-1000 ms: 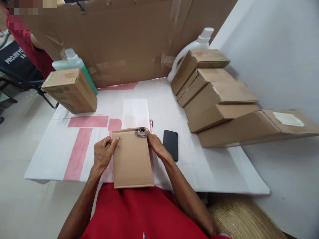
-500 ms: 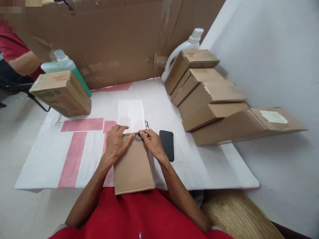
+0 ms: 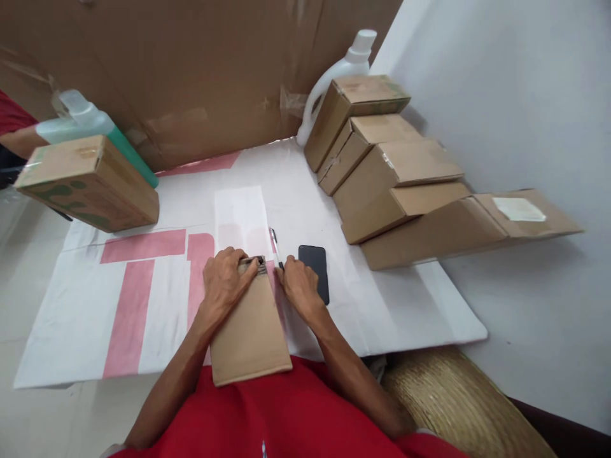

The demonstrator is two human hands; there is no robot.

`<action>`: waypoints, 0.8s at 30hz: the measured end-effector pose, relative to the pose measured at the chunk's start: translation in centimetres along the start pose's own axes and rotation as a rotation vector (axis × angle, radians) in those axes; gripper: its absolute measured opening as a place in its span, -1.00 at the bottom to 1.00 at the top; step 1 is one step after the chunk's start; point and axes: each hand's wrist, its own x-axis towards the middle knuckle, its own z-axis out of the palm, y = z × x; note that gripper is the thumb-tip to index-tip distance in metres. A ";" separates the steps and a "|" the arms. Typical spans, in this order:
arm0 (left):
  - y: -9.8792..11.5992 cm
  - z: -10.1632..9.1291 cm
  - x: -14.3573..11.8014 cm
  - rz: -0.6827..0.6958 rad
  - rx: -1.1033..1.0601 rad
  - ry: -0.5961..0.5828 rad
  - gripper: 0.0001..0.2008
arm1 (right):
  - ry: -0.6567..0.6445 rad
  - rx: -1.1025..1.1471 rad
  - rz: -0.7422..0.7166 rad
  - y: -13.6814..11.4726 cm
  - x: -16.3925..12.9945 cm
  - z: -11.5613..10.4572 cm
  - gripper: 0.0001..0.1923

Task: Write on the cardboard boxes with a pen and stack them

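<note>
My left hand (image 3: 224, 277) is closed over the far left edge of a flat brown cardboard piece (image 3: 251, 337), thumb lying on its top face. The cardboard's near end rests against the red shirt. Close to its far edge is a small patch of dark lines with a black spot (image 3: 260, 261); whether these are drawn or a separate object I cannot tell. To the right, my right hand (image 3: 300, 283) has curled fingers, with the near, dark end of a white pen (image 3: 275, 245) at its thumb and forefinger. The pen lies on the white-and-pink table cover (image 3: 382, 324).
A black phone (image 3: 315, 264) lies beside my right hand. Beyond the cardboard is a white paper sheet (image 3: 241, 207). Several cardboard boxes (image 3: 396, 172) and a white jug (image 3: 353, 54) line the right side. At left stand a box (image 3: 95, 184) and a green-liquid bottle (image 3: 114, 137), near another person's arm (image 3: 21, 140).
My right hand has left the dark patch on the cardboard and moved right to the pen. My left hand has closed more on the cardboard's edge. The view has shifted slightly.
</note>
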 end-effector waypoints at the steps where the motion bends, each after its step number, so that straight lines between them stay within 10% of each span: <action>1: -0.4 -0.2 -0.1 0.031 -0.021 -0.012 -0.74 | -0.021 0.011 -0.002 0.1 0.1 0.2 -0.77; 8: -3.5 -1.8 -1.0 0.288 -0.137 -0.177 -0.42 | -0.053 0.150 -0.063 2.1 1.7 0.0 -0.86; 15: -3.3 -1.1 -1.5 0.322 -0.065 -0.076 -0.43 | 0.120 1.284 -0.241 0.4 0.4 -1.1 -0.69; 24: -3.8 -0.7 -1.5 0.342 -0.055 -0.051 -0.44 | 0.111 1.119 -0.415 -2.5 -1.0 -0.3 -0.82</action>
